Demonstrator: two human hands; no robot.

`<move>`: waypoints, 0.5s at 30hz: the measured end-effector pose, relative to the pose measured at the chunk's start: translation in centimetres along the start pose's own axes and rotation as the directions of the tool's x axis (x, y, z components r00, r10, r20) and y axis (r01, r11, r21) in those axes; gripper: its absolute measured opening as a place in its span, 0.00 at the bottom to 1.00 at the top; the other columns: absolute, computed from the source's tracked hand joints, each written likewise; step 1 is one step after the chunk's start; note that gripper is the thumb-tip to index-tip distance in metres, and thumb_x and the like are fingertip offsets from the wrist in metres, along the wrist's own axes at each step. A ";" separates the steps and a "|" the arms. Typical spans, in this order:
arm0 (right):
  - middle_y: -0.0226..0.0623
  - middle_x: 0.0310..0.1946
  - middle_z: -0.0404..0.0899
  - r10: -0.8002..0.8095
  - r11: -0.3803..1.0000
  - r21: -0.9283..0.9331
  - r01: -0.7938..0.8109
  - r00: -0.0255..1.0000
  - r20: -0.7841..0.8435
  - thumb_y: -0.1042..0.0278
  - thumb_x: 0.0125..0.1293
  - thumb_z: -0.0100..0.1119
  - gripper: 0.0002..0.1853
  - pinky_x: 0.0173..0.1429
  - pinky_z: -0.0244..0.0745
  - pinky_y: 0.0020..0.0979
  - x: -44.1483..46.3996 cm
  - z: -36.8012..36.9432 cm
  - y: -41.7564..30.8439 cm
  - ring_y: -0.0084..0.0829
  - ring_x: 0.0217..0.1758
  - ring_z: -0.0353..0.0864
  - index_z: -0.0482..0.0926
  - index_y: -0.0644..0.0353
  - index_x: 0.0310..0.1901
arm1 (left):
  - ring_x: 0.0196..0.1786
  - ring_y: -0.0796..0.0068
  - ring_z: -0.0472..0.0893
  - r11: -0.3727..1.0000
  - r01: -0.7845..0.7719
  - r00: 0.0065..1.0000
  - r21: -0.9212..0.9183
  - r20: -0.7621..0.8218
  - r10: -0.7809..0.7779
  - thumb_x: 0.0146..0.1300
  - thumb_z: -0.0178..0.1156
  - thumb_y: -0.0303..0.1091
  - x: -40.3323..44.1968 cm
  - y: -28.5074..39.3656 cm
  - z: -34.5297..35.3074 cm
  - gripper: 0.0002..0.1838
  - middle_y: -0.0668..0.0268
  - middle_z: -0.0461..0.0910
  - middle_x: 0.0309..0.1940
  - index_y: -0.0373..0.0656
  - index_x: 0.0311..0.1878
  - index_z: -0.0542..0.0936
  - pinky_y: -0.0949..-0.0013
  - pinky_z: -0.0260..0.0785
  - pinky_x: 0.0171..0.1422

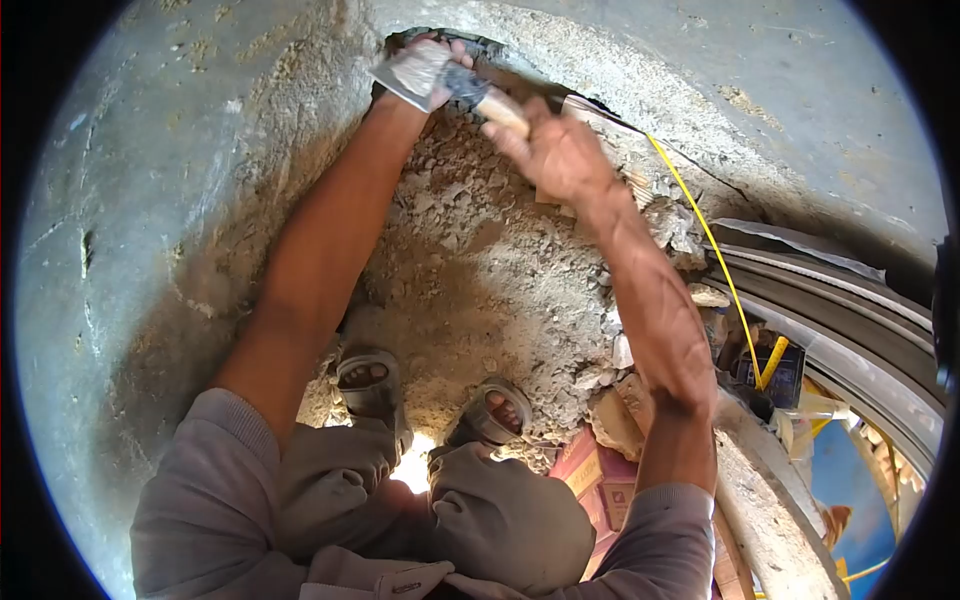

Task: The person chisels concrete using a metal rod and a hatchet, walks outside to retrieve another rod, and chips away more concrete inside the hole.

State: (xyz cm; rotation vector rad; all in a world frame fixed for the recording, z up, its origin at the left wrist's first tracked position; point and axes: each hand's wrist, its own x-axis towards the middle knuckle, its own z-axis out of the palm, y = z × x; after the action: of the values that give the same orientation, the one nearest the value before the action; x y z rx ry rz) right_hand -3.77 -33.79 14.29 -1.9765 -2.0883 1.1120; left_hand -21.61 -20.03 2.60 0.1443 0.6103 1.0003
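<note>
At the top centre, my right hand (565, 150) is wrapped round the wooden handle of a trowel-like tool (415, 72) with a wide flat metal head. The head is smeared by motion and lies in front of my left hand (440, 92), beside a dark gap (500, 65) low in the grey wall. Only some fingertips and the wrist of my left hand show past the tool; what it holds, if anything, is hidden. Broken rubble (455, 170) lies just below both hands.
Loose rubble covers the floor (480, 290) round my sandalled feet (370, 380). A yellow cord (700, 215) hangs at the right, by long grey metal profiles (840, 290). Red boxes (600, 485) and a long pale slab (770, 510) lie at the lower right.
</note>
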 end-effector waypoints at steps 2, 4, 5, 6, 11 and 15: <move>0.28 0.15 0.69 -0.132 0.987 0.086 0.133 0.991 -0.019 0.34 0.64 0.44 0.32 0.09 0.62 0.23 -2.7 0.0 -2.5 0.18 0.10 0.64 0.71 0.61 0.47 | 0.29 0.66 0.79 0.993 0.088 0.996 -0.074 -0.001 -0.088 0.65 0.49 0.34 0.6 0.3 -0.9 0.15 0.65 0.68 0.15 0.41 0.22 0.68 0.58 0.73 0.37; 0.29 0.18 0.72 -0.615 0.774 -0.146 0.616 0.679 -0.401 0.32 0.61 0.48 0.28 0.10 0.64 0.26 -2.5 1.6 -2.7 0.23 0.11 0.69 0.74 0.53 0.43 | 0.25 0.67 0.75 0.996 0.071 0.990 -0.060 -0.118 -0.078 0.66 0.45 0.33 0.3 0.2 0.4 0.11 0.67 0.67 0.15 0.42 0.26 0.68 0.57 0.70 0.36; 0.30 0.18 0.73 -0.703 0.634 -0.231 0.738 0.424 -0.571 0.32 0.60 0.49 0.28 0.11 0.67 0.27 -2.1 1.3 -3.2 0.24 0.13 0.72 0.75 0.51 0.41 | 0.25 0.67 0.75 0.999 0.045 0.959 -0.030 -0.279 -0.052 0.67 0.43 0.33 0.2 0.1 1.0 0.11 0.66 0.67 0.16 0.42 0.28 0.68 0.57 0.69 0.35; 0.31 0.19 0.74 -0.704 0.666 -0.213 0.715 0.508 -0.497 0.33 0.60 0.49 0.27 0.14 0.70 0.27 -1.4 2.1 -1.8 0.26 0.15 0.74 0.76 0.51 0.42 | 0.25 0.67 0.75 0.998 0.050 0.959 -0.026 -0.277 -0.055 0.67 0.43 0.33 -0.2 0.0 1.6 0.11 0.66 0.67 0.16 0.42 0.28 0.68 0.57 0.69 0.35; 0.37 0.17 0.76 0.012 0.999 0.030 -0.014 0.998 0.062 0.35 0.64 0.43 0.32 0.22 0.76 0.31 -0.3 -0.6 -1.6 0.29 0.21 0.80 0.70 0.62 0.48 | 0.33 0.60 0.79 1.000 -0.016 0.912 -0.015 -0.410 0.008 0.68 0.42 0.33 -1.5 0.0 3.5 0.09 0.62 0.69 0.21 0.43 0.32 0.68 0.51 0.71 0.41; 0.32 0.23 0.77 -0.655 0.744 -0.146 0.652 0.670 -0.348 0.31 0.60 0.48 0.30 0.19 0.75 0.27 -3.2 0.4 -4.2 0.27 0.21 0.80 0.73 0.56 0.41 | 0.23 0.65 0.65 0.993 -0.019 0.935 0.114 0.354 -0.023 0.66 0.47 0.39 0.9 0.1 -1.2 0.17 0.63 0.68 0.20 0.45 0.21 0.69 0.62 0.62 0.29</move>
State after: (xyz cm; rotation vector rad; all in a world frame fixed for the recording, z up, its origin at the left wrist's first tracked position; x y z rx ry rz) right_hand -6.94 -36.48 17.60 -1.1060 -2.2594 0.5150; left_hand -21.97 -19.46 1.26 0.4177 0.3356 0.9083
